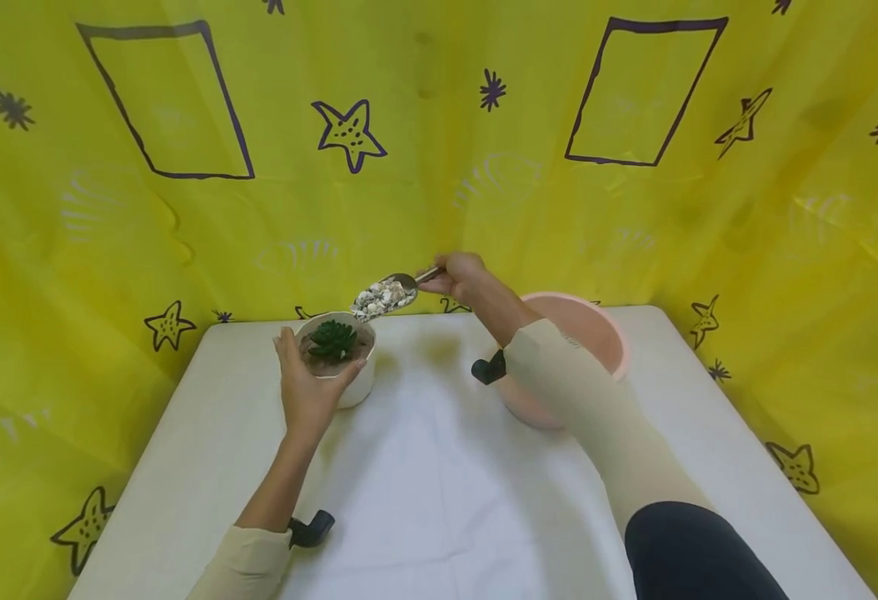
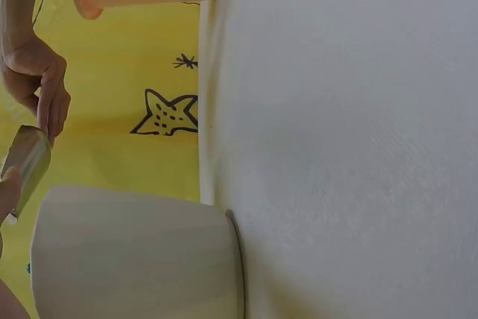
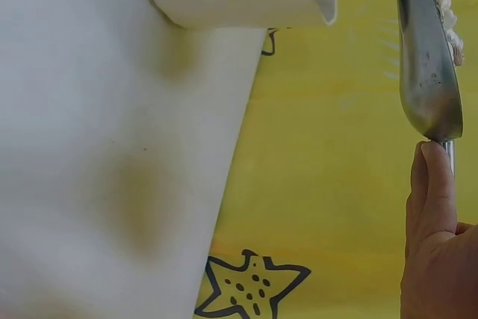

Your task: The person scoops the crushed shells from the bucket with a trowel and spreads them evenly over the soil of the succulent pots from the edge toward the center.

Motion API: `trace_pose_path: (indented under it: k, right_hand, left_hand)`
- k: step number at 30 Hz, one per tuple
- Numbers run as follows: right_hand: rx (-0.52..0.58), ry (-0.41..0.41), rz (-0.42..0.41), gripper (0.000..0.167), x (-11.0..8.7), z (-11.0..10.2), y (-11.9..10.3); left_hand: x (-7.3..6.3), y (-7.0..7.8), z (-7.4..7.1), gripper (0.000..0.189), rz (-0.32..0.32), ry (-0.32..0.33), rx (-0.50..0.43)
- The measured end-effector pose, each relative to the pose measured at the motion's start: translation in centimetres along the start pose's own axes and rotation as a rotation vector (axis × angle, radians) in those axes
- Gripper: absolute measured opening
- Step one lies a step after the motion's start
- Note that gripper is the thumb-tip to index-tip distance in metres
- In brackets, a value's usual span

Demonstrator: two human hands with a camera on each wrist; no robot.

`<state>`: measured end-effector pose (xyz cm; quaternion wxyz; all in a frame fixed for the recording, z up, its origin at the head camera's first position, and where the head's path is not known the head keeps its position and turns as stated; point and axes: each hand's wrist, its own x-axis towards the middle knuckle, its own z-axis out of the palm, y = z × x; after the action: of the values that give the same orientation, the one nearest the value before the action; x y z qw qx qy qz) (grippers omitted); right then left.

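A white plant pot stands on the table at the far left, holding a green succulent set in brownish soil. My left hand grips the pot near its rim, thumb on the near right side and fingers on the left. In my right hand is the handle of a metal scoop, raised above the table. Small pale pebbles fill the scoop, whose tip is just above the pot's right rim. In the left wrist view the pot's side hides the succulent almost wholly.
A pink plastic basin stands at the back right, partly behind my right forearm; its inside is mostly hidden. The table has a white cover. Behind and beside it hangs a yellow curtain with dark star drawings.
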<state>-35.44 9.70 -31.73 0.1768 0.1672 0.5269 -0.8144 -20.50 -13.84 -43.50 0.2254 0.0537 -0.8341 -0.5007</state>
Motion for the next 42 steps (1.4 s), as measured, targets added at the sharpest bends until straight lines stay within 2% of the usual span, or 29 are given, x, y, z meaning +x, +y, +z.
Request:
trace_pose_path:
  k: [5,14,22,29,35,42]
  right_hand:
    - [-0.007,0.021,0.010,0.042,0.6,-0.3,0.7]
    - [-0.087,0.050,-0.023,0.040,0.7,-0.2,1.7]
    - [-0.111,0.068,-0.014,0.041,0.7,-0.5,2.5]
    - [-0.145,0.085,-0.052,0.036,0.7,-0.6,2.6]
    - [-0.170,0.089,-0.065,0.039,0.4,-0.2,2.7]
    - [-0.195,0.086,-0.082,0.038,0.3,0.2,2.5]
  left_hand:
    - [0.2,-0.6,0.0,0.131,-0.043,-0.045,0.024]
    - [0.4,-1.1,-0.2,0.133,-0.085,-0.056,0.042]
    - [0.2,-1.7,-0.2,0.135,-0.137,-0.090,0.044]
    - [0.0,-1.6,-0.3,0.133,-0.132,-0.085,0.030]
    - [-0.1,-1.7,-0.4,0.131,-0.149,-0.084,0.032]
    - [0.4,-1.9,-0.5,0.128,-0.121,-0.077,0.043]
